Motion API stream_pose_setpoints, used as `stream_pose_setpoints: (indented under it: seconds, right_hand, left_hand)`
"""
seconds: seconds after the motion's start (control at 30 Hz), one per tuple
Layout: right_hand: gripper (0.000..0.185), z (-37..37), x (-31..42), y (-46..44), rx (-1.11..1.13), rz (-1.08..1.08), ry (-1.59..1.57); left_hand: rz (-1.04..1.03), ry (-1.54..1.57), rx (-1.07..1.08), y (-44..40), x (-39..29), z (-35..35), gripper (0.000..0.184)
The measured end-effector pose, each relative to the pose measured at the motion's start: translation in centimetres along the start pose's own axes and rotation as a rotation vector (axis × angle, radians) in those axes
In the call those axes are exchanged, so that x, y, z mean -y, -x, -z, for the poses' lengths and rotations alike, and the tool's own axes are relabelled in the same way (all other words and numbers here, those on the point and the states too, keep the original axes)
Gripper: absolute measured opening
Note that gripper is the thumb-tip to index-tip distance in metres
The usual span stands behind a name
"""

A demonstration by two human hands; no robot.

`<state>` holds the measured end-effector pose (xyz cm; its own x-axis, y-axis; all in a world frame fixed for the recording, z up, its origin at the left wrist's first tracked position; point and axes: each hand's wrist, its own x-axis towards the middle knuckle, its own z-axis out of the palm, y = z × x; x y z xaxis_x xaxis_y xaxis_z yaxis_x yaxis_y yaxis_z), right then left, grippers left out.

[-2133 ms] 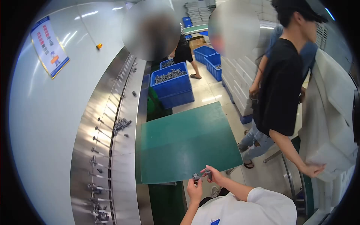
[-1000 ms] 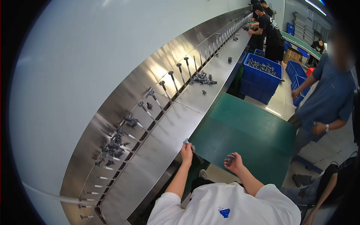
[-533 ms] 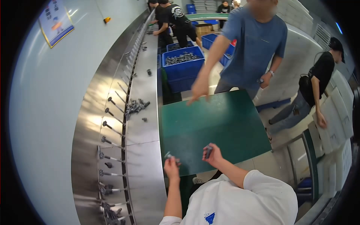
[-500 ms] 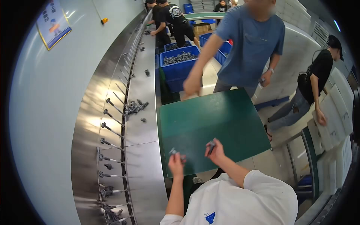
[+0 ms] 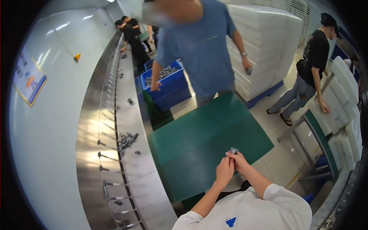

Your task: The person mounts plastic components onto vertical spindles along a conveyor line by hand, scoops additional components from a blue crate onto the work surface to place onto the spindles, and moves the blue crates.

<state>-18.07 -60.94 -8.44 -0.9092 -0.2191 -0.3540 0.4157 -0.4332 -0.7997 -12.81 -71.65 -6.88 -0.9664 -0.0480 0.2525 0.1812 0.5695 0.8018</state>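
Above the near edge of the green table [image 5: 207, 134], my left hand [image 5: 225, 171] and my right hand [image 5: 239, 161] are together, fingers closed. A small grey part [image 5: 234, 150] sticks up from the fingertips of my right hand. My left hand presses against the right one, and what lies between its fingers is hidden. To the left, a pile of grey parts [image 5: 127, 141] lies on the metal ledge [image 5: 142, 161], beside a row of rods with dark heads.
A person in a blue shirt [image 5: 203, 50] stands across the table, holding a small part. Blue bins [image 5: 168, 90] of grey parts stand behind. At right are a person in black [image 5: 316, 50], white foam boxes [image 5: 260, 50] and a metal frame [image 5: 306, 149].
My hands, apart before, have come together further right. The person in blue has moved left in view and lowered the arm that reached over the table. The view has shifted.
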Motion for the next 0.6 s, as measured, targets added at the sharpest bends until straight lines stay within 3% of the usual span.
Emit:
stream_pose_setpoints:
  seconds: [0.07,0.2,0.27,0.3,0.4,0.47,0.53,0.6]
  right_hand:
    - [0.029,6.3,3.4,-0.7,-0.151,-0.009,-0.107]
    - [0.019,26.0,13.1,-3.7,-0.314,0.062,-0.365]
    - [0.018,37.4,19.6,-5.4,-0.272,0.103,-0.478]
    - [0.016,43.6,22.8,-6.8,-0.349,0.143,-0.491]
    - [0.011,58.1,34.2,-7.8,-0.264,0.062,-0.487]
    - [0.01,65.3,41.8,-9.6,-0.2,0.101,-0.451]
    - [0.014,70.5,48.5,-8.7,-0.186,0.13,-0.419]
    - [0.019,72.1,54.6,-9.5,-0.216,0.147,-0.393]
  left_hand:
    - [-0.046,-0.018,0.169,-2.0,-3.9,-6.2,0.029]
    - [-0.312,-0.039,0.274,-7.9,-12.1,-25.4,0.036]
    - [-0.453,-0.051,0.342,-12.7,-18.9,-34.3,0.038]
    - [-0.386,-0.042,0.428,-15.1,-21.6,-39.4,0.041]
    - [-0.12,-0.085,0.405,-22.2,-28.5,-50.2,0.043]
    - [-0.053,-0.304,0.097,-28.0,-27.8,-56.5,0.053]
    - [0.342,-0.548,0.117,-27.9,-27.1,-60.9,0.065]
    - [0.581,-0.658,0.068,-30.6,-26.1,-64.8,0.078]
